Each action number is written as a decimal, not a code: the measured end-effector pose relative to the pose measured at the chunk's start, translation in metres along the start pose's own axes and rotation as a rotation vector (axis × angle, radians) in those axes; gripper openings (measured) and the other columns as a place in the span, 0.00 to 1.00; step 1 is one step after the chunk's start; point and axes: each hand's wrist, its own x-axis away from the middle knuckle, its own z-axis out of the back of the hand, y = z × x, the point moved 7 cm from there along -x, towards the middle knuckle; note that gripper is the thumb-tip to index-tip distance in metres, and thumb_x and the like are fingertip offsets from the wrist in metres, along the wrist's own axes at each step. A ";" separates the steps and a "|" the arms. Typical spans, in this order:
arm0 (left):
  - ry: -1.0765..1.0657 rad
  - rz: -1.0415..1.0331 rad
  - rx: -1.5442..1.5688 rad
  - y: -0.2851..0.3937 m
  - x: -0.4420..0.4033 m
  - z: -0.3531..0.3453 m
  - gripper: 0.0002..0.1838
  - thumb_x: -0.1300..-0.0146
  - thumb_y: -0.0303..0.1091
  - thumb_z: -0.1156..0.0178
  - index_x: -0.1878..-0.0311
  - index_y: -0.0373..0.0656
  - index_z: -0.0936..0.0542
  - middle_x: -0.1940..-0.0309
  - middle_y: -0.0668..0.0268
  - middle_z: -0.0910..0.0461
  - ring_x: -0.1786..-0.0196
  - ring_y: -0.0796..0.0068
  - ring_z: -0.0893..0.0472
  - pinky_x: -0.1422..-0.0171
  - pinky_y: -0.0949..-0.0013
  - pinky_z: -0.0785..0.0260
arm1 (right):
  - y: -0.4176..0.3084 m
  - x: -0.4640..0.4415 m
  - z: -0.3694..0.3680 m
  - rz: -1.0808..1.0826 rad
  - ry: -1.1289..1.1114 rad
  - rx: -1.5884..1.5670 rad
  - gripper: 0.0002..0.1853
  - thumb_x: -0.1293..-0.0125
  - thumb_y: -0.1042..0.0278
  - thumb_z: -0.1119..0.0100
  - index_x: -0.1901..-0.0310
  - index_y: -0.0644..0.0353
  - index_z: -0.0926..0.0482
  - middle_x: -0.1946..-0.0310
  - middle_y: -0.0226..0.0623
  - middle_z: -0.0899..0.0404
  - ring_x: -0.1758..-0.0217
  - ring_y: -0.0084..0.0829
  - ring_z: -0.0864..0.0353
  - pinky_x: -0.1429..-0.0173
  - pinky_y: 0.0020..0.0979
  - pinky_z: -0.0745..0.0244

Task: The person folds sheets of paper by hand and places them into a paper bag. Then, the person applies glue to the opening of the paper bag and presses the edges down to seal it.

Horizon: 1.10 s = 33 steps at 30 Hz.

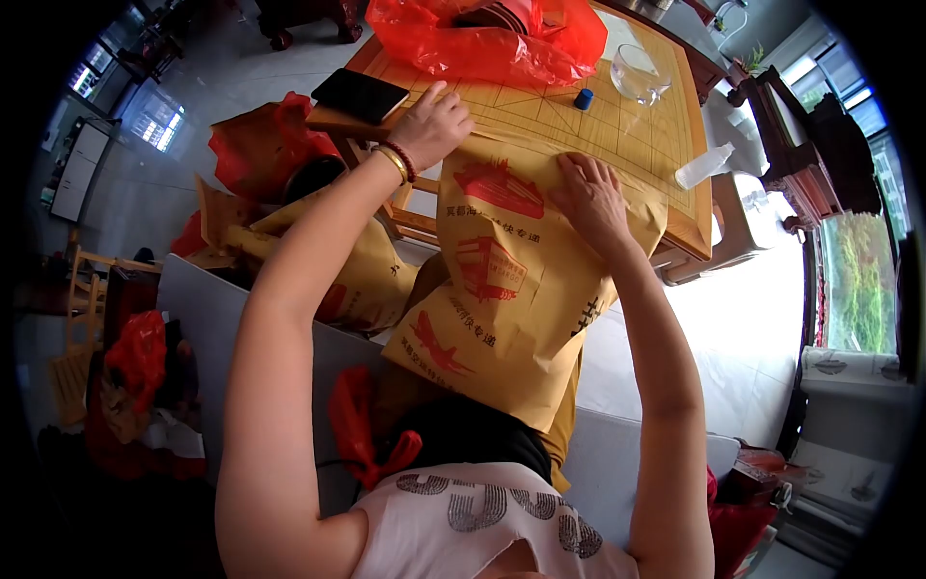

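Note:
A yellow-brown paper bag [511, 280] with red pictures and printed characters hangs from the table's front edge down over my lap. At its upper left corner is my left hand [432, 125], its fingers curled near the bag's top edge; what lies under the fingertips is hidden. My right hand [590, 191] lies flat on the upper right part of the bag, fingers spread a little. Just left of my left hand, a black flat case [360, 95] rests on the table corner.
On the wooden table [675, 145] are a red plastic bag [492, 48], a blue cap [584, 98], a clear glass bowl [640, 74] and a whitish translucent object [704, 166]. More paper bags [371, 280] and a red bag [260, 145] stand at the left.

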 end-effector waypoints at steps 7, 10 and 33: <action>0.133 0.210 0.317 0.072 -0.025 0.017 0.36 0.42 0.59 0.50 0.40 0.38 0.35 0.39 0.56 0.36 0.34 0.62 0.41 0.30 0.53 0.57 | -0.008 0.000 -0.005 -0.011 -0.010 0.054 0.31 0.48 0.55 0.39 0.43 0.57 0.34 0.44 0.35 0.36 0.38 0.37 0.40 0.35 0.39 0.47; -0.140 0.260 0.379 0.090 -0.036 -0.006 0.45 0.44 0.67 0.55 0.34 0.38 0.44 0.34 0.58 0.43 0.30 0.65 0.47 0.29 0.54 0.61 | -0.005 0.000 -0.005 -0.004 -0.003 0.064 0.32 0.49 0.54 0.39 0.43 0.58 0.34 0.44 0.36 0.36 0.37 0.36 0.41 0.35 0.39 0.48; 0.017 0.236 0.407 0.070 -0.029 0.007 0.43 0.43 0.66 0.55 0.36 0.39 0.41 0.34 0.58 0.42 0.31 0.63 0.46 0.30 0.55 0.57 | -0.003 0.001 0.004 -0.069 0.057 -0.043 0.26 0.46 0.51 0.42 0.48 0.56 0.30 0.46 0.36 0.33 0.40 0.38 0.38 0.37 0.41 0.47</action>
